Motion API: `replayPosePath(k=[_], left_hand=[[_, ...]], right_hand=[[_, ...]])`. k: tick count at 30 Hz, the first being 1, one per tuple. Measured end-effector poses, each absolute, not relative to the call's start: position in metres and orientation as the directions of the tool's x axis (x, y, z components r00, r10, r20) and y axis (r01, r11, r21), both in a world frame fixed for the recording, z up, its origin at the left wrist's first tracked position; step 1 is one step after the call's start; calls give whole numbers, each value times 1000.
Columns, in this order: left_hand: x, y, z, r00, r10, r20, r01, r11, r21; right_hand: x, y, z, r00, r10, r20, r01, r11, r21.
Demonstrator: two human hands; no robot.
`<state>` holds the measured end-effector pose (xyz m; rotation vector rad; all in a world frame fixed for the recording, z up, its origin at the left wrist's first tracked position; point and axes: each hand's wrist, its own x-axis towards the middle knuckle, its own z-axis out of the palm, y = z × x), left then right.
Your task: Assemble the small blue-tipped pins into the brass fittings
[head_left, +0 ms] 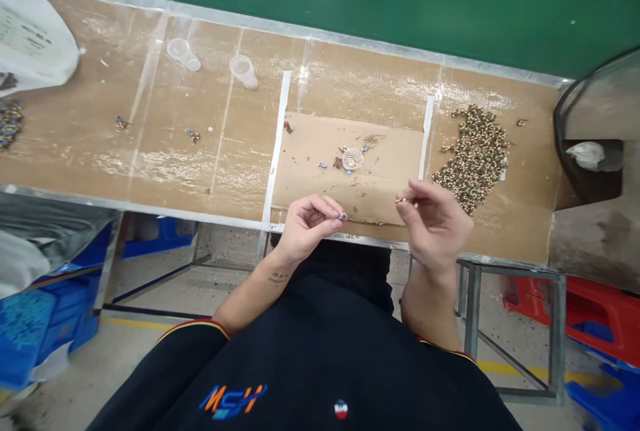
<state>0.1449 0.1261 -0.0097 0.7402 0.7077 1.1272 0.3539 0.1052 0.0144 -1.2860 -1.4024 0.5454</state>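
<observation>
My left hand [311, 225] is closed in a pinch at the table's front edge, with a small blue painted piece [342, 217] at its fingertips. To its right, my right hand [436, 225] is raised by the corner of the cardboard sheet [310, 194]. Its thumb and index finger pinch a tiny pale and reddish piece [401, 201], too small to name. Ahead of both hands stands a small clear plastic cup [353, 159] with pale contents. Around it lie small brown and blue painted pieces [323, 165]. A reddish-brown piece [288, 127] lies near the sheet's upper left corner.
A large pile of small brown and cream pieces [475, 157] lies at right. Two clear plastic cups [243, 71] lie on the cardboard-covered table at left, beyond two scattered painted pieces [193, 135]. A white bag [37, 31] sits far left. Red stools [600, 317] stand below right.
</observation>
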Motion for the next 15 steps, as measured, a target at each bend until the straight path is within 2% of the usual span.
replayPosePath(k=[4, 8, 10, 15], left_hand=[[145, 124, -10, 238, 966, -103, -479, 208, 853], [145, 121, -10, 215, 975, -48, -469, 146, 871], [145, 120, -10, 208, 978, -20, -470, 118, 875], [145, 117, -7, 173, 985, 18, -435, 60, 898]], right_hand=[[311, 90, 9, 291, 881, 373, 188, 329, -925], [295, 87, 3, 299, 908, 295, 21, 302, -953], [292, 86, 1, 302, 912, 276, -16, 295, -955], [291, 85, 4, 313, 915, 256, 8, 266, -964]])
